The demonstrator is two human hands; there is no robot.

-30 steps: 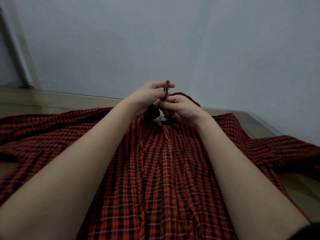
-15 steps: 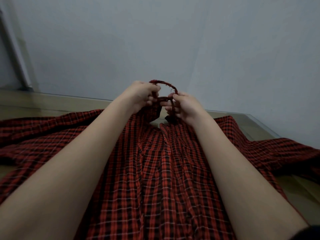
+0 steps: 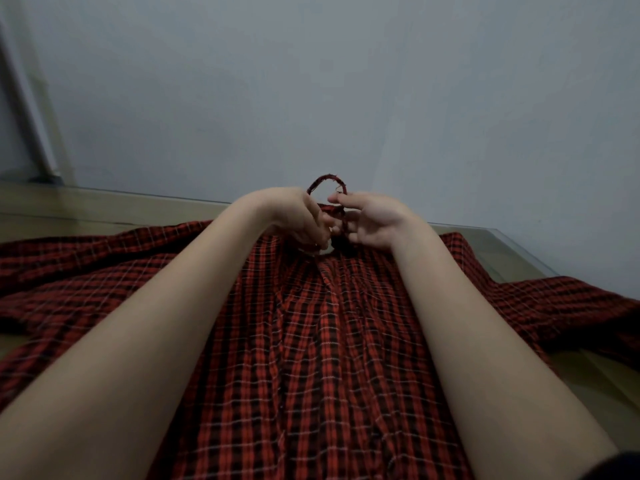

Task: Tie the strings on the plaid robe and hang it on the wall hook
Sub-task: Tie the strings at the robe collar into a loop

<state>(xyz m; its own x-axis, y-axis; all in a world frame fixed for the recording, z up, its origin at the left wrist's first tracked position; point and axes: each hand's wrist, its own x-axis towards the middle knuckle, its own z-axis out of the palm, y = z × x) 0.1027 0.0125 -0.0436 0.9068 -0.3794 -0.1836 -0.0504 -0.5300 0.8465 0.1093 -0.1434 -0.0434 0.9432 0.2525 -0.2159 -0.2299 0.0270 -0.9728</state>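
At the far edge of the surface (image 3: 512, 251), close to the grey wall (image 3: 346, 81), I have both hands up at the neck of the robe (image 3: 311, 358). The robe lies spread flat, red and black plaid, its body running toward me between my forearms and its sleeves thrown out to either side; the right sleeve reaches past the corner of the surface.

My left hand (image 3: 294, 218) is curled, its fingers pinched down on the string (image 3: 327, 180) where it meets the collar. My right hand (image 3: 372, 220) sits just beside it, palm turned partly up, fingers half spread, with the fingertips nipping the other side of the string. The two hands are nearly touching, knuckles close together over the collar.

Between them the string rises in a small arch above the hands, dark red, a frayed bit showing at its top. One strand drops down from the arch between the hands to the dark fold of the collar. I cannot tell from here whether the strands are crossed or knotted below the arch, as my fingers hide that part.

A pale patch shows at the neck opening just under my left hand. The surface looks pale and glossy, with a glass-like edge at the right. A light vertical frame (image 3: 24, 91) stands against the wall at far left.
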